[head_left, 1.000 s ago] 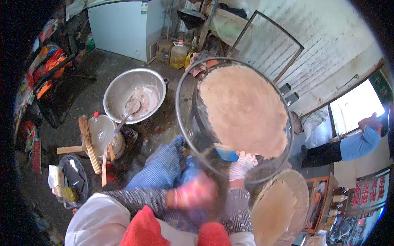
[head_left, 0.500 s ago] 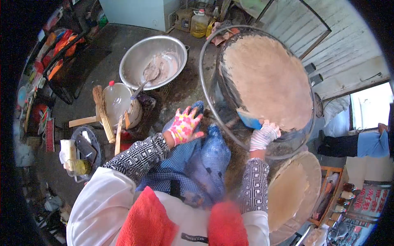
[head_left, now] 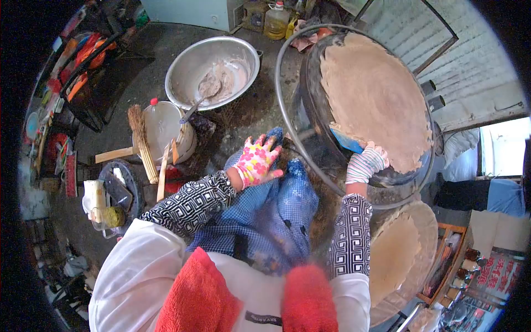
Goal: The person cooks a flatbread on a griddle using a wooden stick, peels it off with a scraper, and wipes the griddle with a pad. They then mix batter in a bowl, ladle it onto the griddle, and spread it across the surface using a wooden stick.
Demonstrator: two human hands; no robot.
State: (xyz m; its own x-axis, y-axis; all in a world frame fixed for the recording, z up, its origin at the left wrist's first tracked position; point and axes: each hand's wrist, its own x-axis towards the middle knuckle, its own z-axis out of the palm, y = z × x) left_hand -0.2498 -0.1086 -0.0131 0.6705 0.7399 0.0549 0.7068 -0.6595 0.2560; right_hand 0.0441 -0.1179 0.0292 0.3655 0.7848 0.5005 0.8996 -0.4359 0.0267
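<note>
My right hand, in a striped glove, grips a blue scraper. The scraper's edge meets the lower left rim of a thin round sheet of brownish batter, which covers most of a large dark griddle. A metal ring runs around the griddle. My left hand, in a flowered glove, rests on my knee with its fingers spread and nothing in it. A metal bowl ahead of it holds leftover batter and a ladle.
Left of my legs stands a white bucket with a straw brush across it. A finished pancake lies on a round tray at lower right. Oil bottles stand at the back. Another person is at far right.
The scraper has turned and slid slightly along the lower left edge of the batter sheet. My left hand stays on my knee. The whole view has shifted a little.
</note>
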